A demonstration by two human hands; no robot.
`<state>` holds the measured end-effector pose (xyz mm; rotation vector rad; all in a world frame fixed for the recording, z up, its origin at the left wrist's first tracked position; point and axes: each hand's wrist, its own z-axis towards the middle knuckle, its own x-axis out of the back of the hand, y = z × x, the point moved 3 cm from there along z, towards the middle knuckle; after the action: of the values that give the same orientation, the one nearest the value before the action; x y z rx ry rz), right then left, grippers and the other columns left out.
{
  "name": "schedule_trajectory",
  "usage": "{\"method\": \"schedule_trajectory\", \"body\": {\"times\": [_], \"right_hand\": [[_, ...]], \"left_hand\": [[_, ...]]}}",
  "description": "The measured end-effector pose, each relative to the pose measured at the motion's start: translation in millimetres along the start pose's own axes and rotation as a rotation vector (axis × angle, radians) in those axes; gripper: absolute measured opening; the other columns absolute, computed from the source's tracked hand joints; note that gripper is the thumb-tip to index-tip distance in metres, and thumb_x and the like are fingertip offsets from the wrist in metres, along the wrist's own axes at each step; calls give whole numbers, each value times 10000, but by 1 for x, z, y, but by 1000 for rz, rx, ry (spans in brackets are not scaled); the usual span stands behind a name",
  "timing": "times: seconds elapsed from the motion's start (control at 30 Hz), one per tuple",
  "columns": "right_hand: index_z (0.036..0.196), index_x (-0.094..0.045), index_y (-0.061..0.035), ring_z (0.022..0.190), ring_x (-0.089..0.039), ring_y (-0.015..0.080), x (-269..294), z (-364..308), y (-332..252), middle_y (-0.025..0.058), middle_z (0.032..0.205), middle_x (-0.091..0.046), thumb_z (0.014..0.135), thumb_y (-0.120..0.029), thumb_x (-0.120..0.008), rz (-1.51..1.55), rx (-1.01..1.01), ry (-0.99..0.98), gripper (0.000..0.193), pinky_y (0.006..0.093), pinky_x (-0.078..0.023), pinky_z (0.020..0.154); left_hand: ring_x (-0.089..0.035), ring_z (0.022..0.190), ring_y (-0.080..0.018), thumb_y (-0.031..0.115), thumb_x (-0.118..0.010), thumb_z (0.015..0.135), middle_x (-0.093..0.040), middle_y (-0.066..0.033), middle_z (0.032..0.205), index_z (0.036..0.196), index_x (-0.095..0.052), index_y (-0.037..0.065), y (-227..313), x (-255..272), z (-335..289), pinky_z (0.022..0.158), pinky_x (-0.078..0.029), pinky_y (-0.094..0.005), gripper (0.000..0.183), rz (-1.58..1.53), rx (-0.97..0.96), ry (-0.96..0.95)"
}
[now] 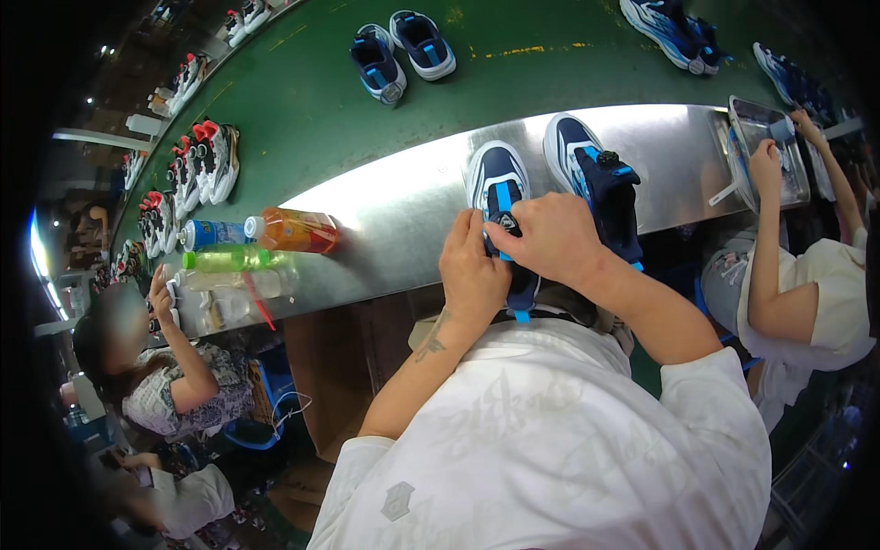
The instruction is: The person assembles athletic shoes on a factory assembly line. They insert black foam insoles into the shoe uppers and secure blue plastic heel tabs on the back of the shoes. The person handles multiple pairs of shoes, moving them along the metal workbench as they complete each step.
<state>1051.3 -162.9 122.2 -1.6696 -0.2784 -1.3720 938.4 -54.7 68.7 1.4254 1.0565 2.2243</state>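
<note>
Head view: navy shoe (500, 176), slightly right of frame centre, is held between left hand (471, 270) and right hand (557, 236), hands nearly together. Long axis is set near-vertical, toe up-frame. Black dial (505, 223) is approached closest by right thumb; grip force can't be told.

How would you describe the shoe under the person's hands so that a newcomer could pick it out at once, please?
Start at the shiny metal strip edging the green worktop. Near its middle are the left shoe and right shoe, both navy and white; take the left. Unlike its neighbour, it has the left hand at its side and the right hand at its black dial.
</note>
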Motion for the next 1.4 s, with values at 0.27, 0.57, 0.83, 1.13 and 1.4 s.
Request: {"method": "schedule_trajectory", "body": {"times": [0.27, 0.57, 0.83, 1.13, 1.4], "right_hand": [[987, -665, -26, 1047, -627, 418, 62, 2, -35, 187, 1079, -677, 799, -168, -839, -34, 306, 45, 293, 498, -492, 926], [1049, -649, -1, 1005, -609, 413, 79, 21, 31, 186, 1063, -544, 691, 163, -661, -41, 228, -151, 394, 419, -521, 910], [965, -667, 10, 1046, -570, 384, 10, 45, -41, 190, 1122, -505, 663, 168, -665, 103, 469, -145, 342, 416, -504, 927], [1407, -628, -51, 1333, -538, 409, 3, 23, -15, 208, 1418, -542, 761, 59, -766, 128, 535, -133, 669, 462, -446, 1127], [1693, -294, -47, 1196, -605, 174, -59, -7, 77, 88, 1340, -587, 1001, -37, -675, 963, -140, -181, 789, 289, -471, 1030]], "left_hand": [[-628, 965, -554, -62, -618, 770, -659, -289, 985, 1038, -613, -54, -34, 61, 18, 854, -523, -580, 268, -110, 98, 168], [-616, 1247, -544, 112, -722, 849, -577, -378, 1431, 1367, -571, -156, -54, 149, 27, 1115, -495, -555, 602, 111, 47, 372], [-671, 1030, -516, 236, -717, 909, -682, -324, 1045, 1110, -621, -92, -49, -9, 15, 885, -537, -570, 396, -179, 259, -84], [-638, 1154, -444, 93, -765, 761, -651, -271, 1172, 1237, -593, -64, 14, 69, 32, 961, -483, -518, 530, -150, -212, 117], [-590, 1102, -314, 198, -762, 804, -653, -153, 1064, 1052, -835, 90, 7, 21, 48, 941, -426, -453, 280, 72, -467, -199]]}}
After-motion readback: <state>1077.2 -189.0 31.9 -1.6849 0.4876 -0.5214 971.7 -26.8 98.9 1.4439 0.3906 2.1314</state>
